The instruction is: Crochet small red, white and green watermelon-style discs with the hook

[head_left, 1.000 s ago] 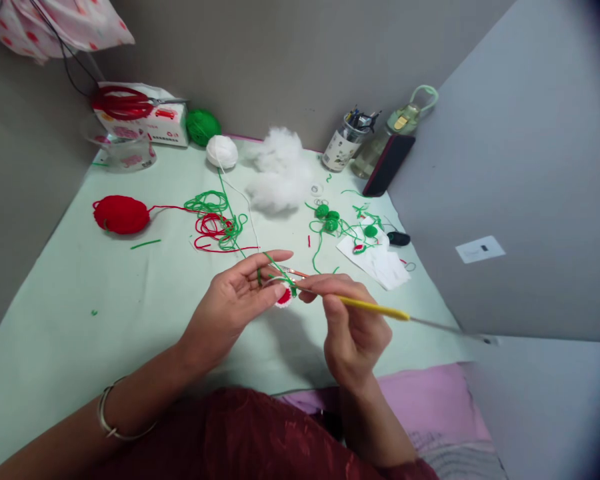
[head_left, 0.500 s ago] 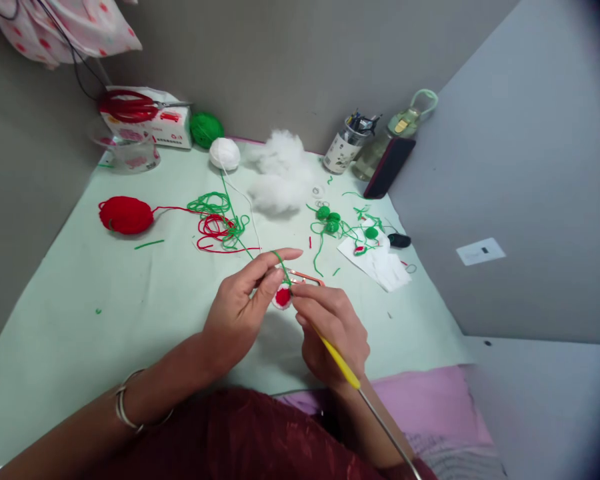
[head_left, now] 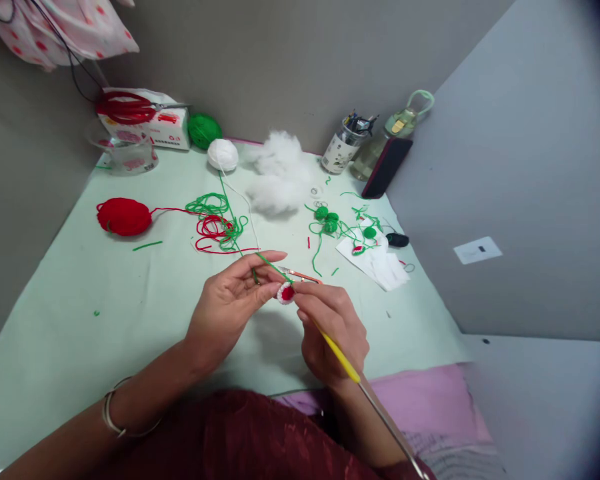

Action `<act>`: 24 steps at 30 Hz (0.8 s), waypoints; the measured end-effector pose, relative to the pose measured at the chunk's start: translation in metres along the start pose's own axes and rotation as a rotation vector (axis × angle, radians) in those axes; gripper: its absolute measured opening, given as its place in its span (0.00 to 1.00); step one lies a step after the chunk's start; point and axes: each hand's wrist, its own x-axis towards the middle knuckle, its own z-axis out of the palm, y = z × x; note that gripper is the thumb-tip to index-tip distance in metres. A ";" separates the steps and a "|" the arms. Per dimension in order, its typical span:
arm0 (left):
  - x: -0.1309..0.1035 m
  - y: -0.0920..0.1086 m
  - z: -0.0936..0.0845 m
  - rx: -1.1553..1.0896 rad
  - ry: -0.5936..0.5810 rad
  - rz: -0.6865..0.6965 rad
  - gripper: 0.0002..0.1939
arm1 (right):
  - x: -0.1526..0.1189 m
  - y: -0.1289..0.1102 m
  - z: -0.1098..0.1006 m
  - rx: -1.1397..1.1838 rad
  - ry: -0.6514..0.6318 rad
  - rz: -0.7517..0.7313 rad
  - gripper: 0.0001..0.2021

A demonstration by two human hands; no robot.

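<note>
A small round crochet piece (head_left: 286, 293), red in the middle with a white rim, is pinched at its left edge by my left hand (head_left: 227, 300). Green yarn (head_left: 273, 265) runs over the raised left index finger to the top of the piece. My right hand (head_left: 333, 330) grips a crochet hook (head_left: 341, 357) by its yellow handle, the metal shaft reaching back toward my forearm. The hook's working tip is hidden by the fingers at the piece's right edge. Orange-handled thread snips (head_left: 303, 275) lie on the table just behind the hands.
A red yarn ball (head_left: 124, 217), white yarn ball (head_left: 223, 155) and green yarn ball (head_left: 204, 130) lie behind, with tangled yarn (head_left: 215, 227). White stuffing (head_left: 280, 177), small green crocheted balls (head_left: 331, 222), paper (head_left: 375, 260), a pen cup (head_left: 343, 150) and a phone (head_left: 387, 168) are further back.
My left hand has shifted left and its index finger has lowered, drawing the green yarn into a straighter slant. The crochet piece has turned slightly; my right hand stays nearly in place.
</note>
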 end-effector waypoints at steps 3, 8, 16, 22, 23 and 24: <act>-0.003 0.001 0.002 0.017 -0.011 0.000 0.16 | -0.005 0.002 0.005 -0.031 0.021 -0.007 0.17; -0.007 0.003 0.004 0.005 -0.029 -0.031 0.17 | -0.008 0.004 0.011 -0.069 0.087 -0.040 0.18; -0.004 0.003 0.004 -0.153 -0.079 -0.136 0.21 | -0.013 0.003 0.008 -0.128 0.043 -0.035 0.22; 0.004 0.007 -0.006 -0.300 -0.199 -0.344 0.20 | 0.003 0.004 -0.005 0.212 0.006 0.135 0.16; 0.005 0.008 -0.007 -0.285 -0.175 -0.322 0.20 | 0.006 0.005 -0.007 0.290 0.010 0.226 0.13; 0.005 0.008 -0.008 -0.263 -0.153 -0.289 0.19 | 0.009 0.006 -0.008 0.377 0.032 0.311 0.11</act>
